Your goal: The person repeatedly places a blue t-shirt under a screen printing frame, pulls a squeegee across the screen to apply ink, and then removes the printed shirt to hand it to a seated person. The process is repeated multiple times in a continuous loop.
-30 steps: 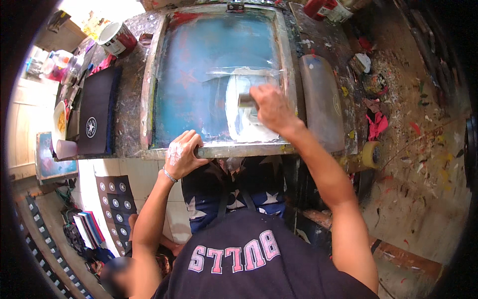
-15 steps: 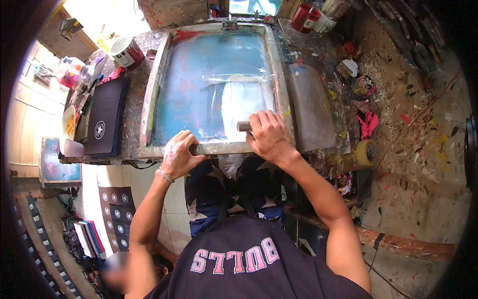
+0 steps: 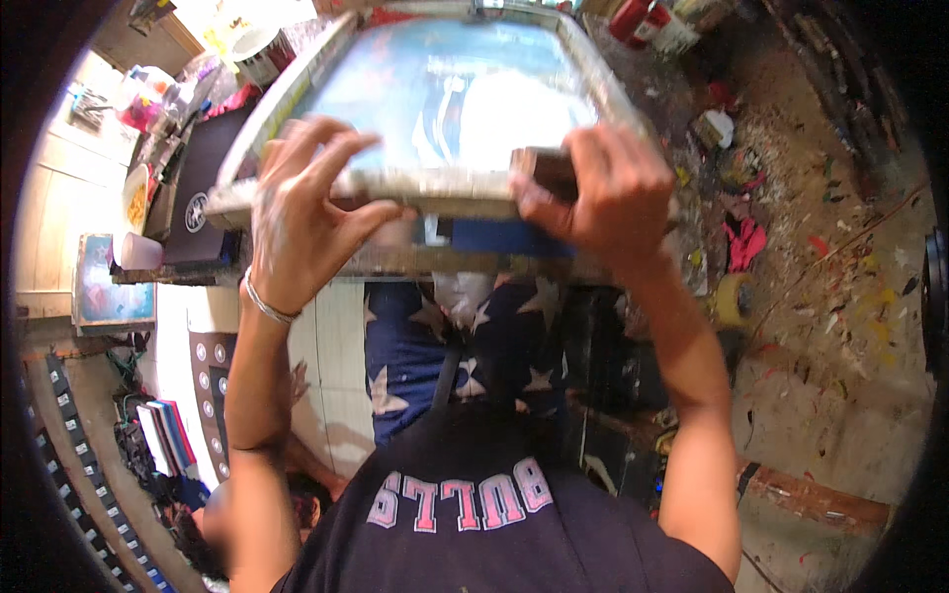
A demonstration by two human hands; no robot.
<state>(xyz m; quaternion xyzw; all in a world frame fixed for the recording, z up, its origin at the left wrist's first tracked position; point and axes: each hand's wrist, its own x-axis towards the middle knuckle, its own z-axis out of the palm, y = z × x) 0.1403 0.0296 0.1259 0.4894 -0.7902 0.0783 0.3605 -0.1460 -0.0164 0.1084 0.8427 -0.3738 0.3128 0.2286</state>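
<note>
A screen-printing frame (image 3: 474,187) with pale wooden edges and a blue mesh is tilted, its near edge raised off the table. My left hand (image 3: 306,212) is at its near left corner, blurred, fingers spread and thumb stretched out; nothing shows in its grasp. At the near right corner my right hand (image 3: 618,193) is closed around the brown wooden handle of a squeegee (image 3: 542,168); its blade is hidden. Bright glare covers part of the mesh. Below the raised edge shows a flat dark blue piece (image 3: 504,237), partly covered by the frame.
Left of the frame lie a black panel with a round white print (image 3: 203,158) and a pale cup (image 3: 140,253). Paint cans (image 3: 259,51) stand at the back. A tape roll (image 3: 732,299) and pink cloth (image 3: 743,242) are at right. Another person's arm (image 3: 314,465) shows lower left.
The frame's near edge has risen from the table and come closer. My left hand has moved left and up, its fingers spreading. My right hand has moved right and up with the squeegee.
</note>
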